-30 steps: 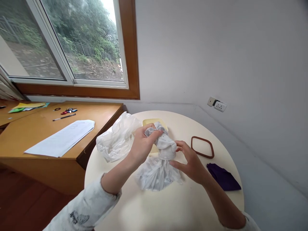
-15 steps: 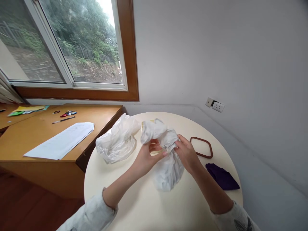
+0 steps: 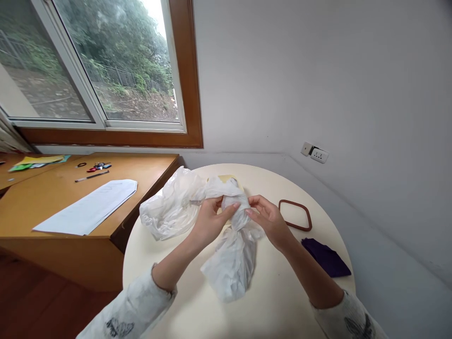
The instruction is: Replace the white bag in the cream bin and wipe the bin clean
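A white plastic bag [image 3: 231,266], gathered and twisted at its middle, is between my two hands above the round table. My left hand [image 3: 211,219] is closed on the bag's upper part, thumb on the near side of the plastic. On the right, my right hand [image 3: 267,217] pinches the bunched plastic near the twist. The bag's lower part hangs down toward me, puffed and creased. Behind the bag, part of a yellowish item [image 3: 226,179] shows; I cannot tell what it is. A second white plastic bag [image 3: 171,207] lies crumpled at the left, against the held one.
On the round cream table [image 3: 282,301], a brown rounded frame [image 3: 295,215] and a folded dark purple cloth [image 3: 326,259] lie at the right. The wooden desk [image 3: 148,165] at left bears white paper [image 3: 88,207], a pen [image 3: 92,176] and keys [image 3: 99,166].
The bag's lower part has swung left and toward me. My right hand has shifted slightly left, and my left hand has risen a little on the plastic.
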Available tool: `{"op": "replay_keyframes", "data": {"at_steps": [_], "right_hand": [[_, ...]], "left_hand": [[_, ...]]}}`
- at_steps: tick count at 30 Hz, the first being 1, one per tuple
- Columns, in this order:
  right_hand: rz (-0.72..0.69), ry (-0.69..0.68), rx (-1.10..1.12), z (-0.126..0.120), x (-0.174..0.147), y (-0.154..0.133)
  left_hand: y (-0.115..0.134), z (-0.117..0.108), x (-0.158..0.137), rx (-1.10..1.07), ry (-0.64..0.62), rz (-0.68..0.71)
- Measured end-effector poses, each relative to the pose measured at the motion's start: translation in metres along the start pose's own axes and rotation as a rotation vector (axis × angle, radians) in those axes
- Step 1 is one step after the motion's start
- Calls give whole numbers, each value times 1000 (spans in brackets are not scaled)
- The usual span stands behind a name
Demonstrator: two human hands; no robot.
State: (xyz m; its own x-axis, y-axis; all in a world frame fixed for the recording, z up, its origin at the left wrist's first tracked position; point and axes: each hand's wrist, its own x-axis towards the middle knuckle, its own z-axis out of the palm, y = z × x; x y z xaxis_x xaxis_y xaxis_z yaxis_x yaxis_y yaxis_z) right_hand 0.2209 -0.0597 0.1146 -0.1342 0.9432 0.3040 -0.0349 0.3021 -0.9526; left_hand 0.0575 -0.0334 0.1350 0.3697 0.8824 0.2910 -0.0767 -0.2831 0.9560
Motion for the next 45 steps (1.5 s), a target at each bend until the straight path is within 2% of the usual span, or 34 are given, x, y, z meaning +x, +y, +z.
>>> {"op": "replay_keyframes", "data": {"at_steps": [3, 7, 12, 15, 18, 21, 24, 31, 36, 42, 45], "right_hand": [[-19, -78, 44, 2, 0, 4], [-10, -193, -6, 4, 2, 6], [-38, -134, -21, 2, 4, 5], [-3, -131, 35, 2, 5, 1], [4, -73, 55, 6, 7, -5], [-55, 45, -3, 12, 10, -12], [-126, 98, -78, 18, 14, -19], [-164, 81, -64, 21, 15, -10], [-144, 33, -196, 17, 10, 0], [-198, 44, -269, 15, 5, 7], [-166, 76, -241, 13, 3, 16]], "left_hand": [[5, -1, 3, 37, 18, -9], [10, -2, 10, 154, 16, 20], [9, -8, 16, 250, 3, 64], [9, -14, 18, 282, -24, 57], [11, -18, 17, 246, -39, 51], [13, -21, 14, 212, -112, 48], [14, -20, 8, 235, -138, 64], [15, -22, 5, 137, -41, 22], [4, -25, 5, 34, -28, -22], [-1, -24, 3, -128, -53, -33], [1, -26, 2, -173, 8, -43]]}}
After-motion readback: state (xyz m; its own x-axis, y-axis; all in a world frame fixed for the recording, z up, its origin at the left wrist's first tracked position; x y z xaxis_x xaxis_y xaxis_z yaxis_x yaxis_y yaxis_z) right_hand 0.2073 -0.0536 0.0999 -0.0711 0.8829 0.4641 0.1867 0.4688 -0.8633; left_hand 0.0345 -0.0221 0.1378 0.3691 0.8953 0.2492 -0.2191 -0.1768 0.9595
